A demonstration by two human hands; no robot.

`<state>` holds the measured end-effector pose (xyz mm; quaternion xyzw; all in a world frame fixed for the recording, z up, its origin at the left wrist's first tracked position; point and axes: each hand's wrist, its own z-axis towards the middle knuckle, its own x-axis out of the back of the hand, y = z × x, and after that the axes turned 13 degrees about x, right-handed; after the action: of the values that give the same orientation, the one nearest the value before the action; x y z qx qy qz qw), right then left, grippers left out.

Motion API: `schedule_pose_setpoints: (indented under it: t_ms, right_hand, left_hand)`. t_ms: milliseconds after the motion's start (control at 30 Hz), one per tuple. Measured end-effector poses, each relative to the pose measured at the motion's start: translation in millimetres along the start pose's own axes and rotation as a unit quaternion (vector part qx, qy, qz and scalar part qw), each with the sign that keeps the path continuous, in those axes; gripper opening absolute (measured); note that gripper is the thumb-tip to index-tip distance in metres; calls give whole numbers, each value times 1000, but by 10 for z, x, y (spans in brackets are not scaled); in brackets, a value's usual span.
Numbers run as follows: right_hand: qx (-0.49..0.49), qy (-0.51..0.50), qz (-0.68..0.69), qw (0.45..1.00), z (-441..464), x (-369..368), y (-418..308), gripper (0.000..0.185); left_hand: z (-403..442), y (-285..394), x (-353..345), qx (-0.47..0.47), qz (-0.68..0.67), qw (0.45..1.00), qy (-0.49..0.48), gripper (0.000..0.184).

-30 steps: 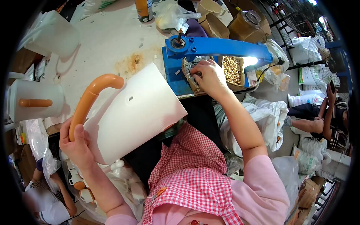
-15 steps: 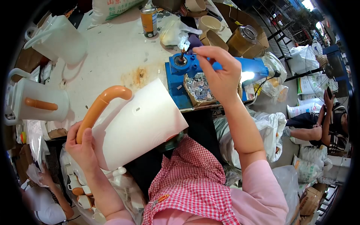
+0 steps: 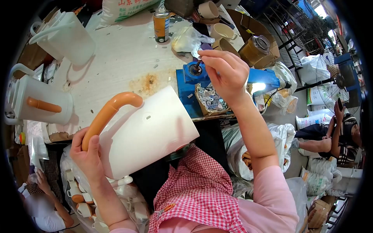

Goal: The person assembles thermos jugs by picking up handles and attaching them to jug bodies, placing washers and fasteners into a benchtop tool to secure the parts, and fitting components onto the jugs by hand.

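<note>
bright, cool light fills the worktable; a lamp below the blue machine arm burns out to a white glare; the orange handle lays a soft grey shadow along the white container, which also bears a faint reddish streak of shade; a pale jug casts a blurry-edged shadow; the space under the tabletop sinks into near black; wide-lens distortion bends and tilts the outskirts, ringed by black vignetting; a smeared patch hides part of a person at lower left
</note>
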<state>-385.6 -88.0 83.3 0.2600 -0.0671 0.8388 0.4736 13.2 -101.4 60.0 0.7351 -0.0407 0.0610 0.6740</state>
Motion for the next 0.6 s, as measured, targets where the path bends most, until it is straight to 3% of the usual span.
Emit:
schedule_pose_setpoints:
  t_ms: [267, 433, 467, 500, 533, 600]
  right_hand:
    - [23, -32, -21, 999, -64, -13, 3, 16]
    - [13, 23, -31, 999, -102, 60, -89, 14]
    - [-114, 71, 55, 989, -153, 122, -272, 12]
    - [-239, 118, 142, 953, -211, 170, -452, 11]
    - [-356, 81, 290, 885, -270, 189, -602, 14]
    - [-504, 56, 555, 659, -215, 176, -862, 25]
  left_hand:
    - [-10, 10, -43, 0, -5, 1000, -13, 28]
    - [49, 53, -28, 5, 9, 1000, 2, 25]
    - [83, 84, 12, -2, 10, 1000, 1, 25]
    - [127, 116, 83, -10, 6, 1000, 11, 24]
    - [138, 165, 113, -15, 4, 1000, 21, 23]
    - [201, 371, 59, -52, 31, 998, 33, 23]
